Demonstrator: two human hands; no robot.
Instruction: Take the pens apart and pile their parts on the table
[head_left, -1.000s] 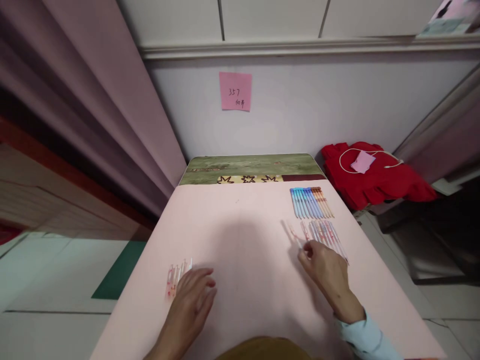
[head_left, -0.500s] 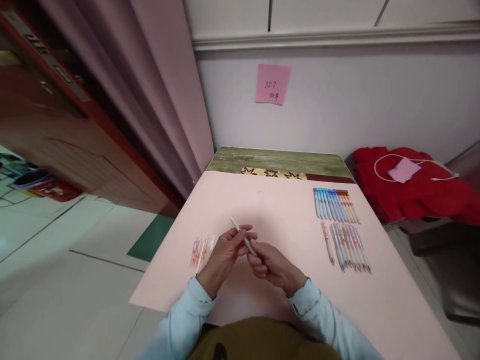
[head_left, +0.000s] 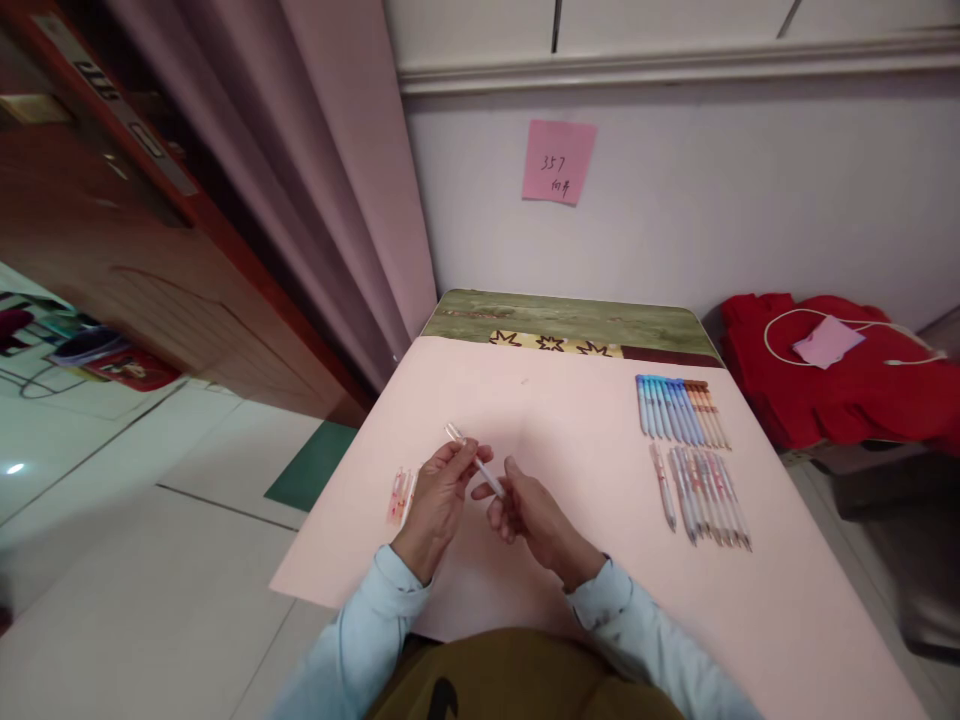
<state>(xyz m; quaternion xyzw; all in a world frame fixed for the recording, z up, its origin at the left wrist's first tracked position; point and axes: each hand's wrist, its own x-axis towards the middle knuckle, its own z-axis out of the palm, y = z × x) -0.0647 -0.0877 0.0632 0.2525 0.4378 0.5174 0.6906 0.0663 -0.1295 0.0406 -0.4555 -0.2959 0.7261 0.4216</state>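
Note:
My left hand (head_left: 442,492) pinches a slim pale pen (head_left: 486,474) between thumb and fingers. The pen's clear end points up and left, away from me. At its lower end is my right hand (head_left: 529,505), thumb lifted off and fingers loosely curled beside and under the pen. Whether those fingers touch it I cannot tell. Left of my left hand, several clear pen parts with pink and orange marks (head_left: 397,497) lie on the pink table cover (head_left: 577,590), partly hidden by that hand.
On the right side stand a row of blue and brown-topped pens (head_left: 675,412) and, nearer, several clear patterned pens (head_left: 709,495), with a single pen (head_left: 663,488) beside them. A red cloth (head_left: 772,385) with a white cord lies beyond the table. A wooden door (head_left: 247,330) is at left.
My right thumb has lifted off the pen and its fingers have loosened. The pen has shifted a little left with my left hand. The whole view has swung slightly.

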